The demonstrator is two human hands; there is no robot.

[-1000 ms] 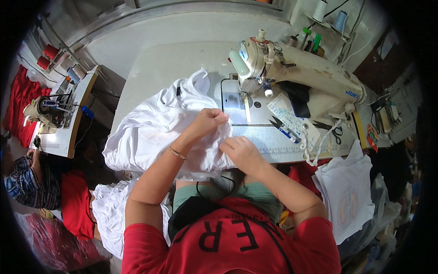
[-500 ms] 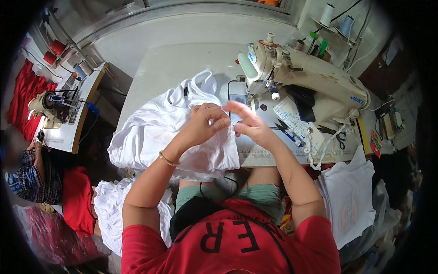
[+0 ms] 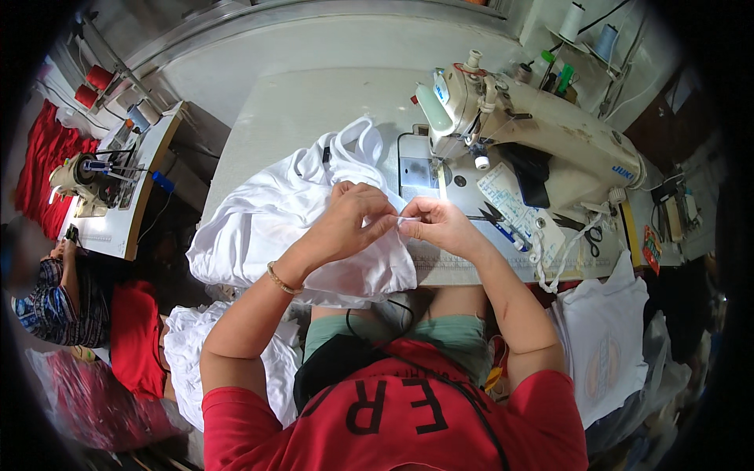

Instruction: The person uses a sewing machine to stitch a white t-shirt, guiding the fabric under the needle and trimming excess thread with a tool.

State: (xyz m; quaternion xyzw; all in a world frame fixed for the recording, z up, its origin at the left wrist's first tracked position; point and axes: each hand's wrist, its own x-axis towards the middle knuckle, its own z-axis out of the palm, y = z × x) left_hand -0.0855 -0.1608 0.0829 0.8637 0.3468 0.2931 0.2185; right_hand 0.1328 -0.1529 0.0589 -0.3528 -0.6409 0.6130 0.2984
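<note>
A white garment (image 3: 267, 224) with narrow straps lies bunched on the sewing table, its lower part hanging over the front edge. My left hand (image 3: 355, 218) rests over the garment's right side, thumb and fingers pinching a bit of white fabric. Close beside it, my right hand (image 3: 436, 220) pinches the same small piece of white fabric, finger and thumb together. Both hands meet in front of the sewing machine (image 3: 534, 129), whose needle area is just beyond them, lit by a small lamp. Exactly which edge of the garment they hold is too small to tell.
Right of my hands lie snips (image 3: 492, 213), a blue pen (image 3: 512, 237), a paper slip (image 3: 506, 192), a dark phone (image 3: 534, 188) and black scissors (image 3: 594, 240). White printed garments (image 3: 605, 345) hang at the right. A co-worker (image 3: 59, 290) sits by another sewing machine (image 3: 82, 184) at the left.
My right hand's fingers were raised and spread; now they have come down and closed on the white fabric beside my left hand. The garment stays in about the same place.
</note>
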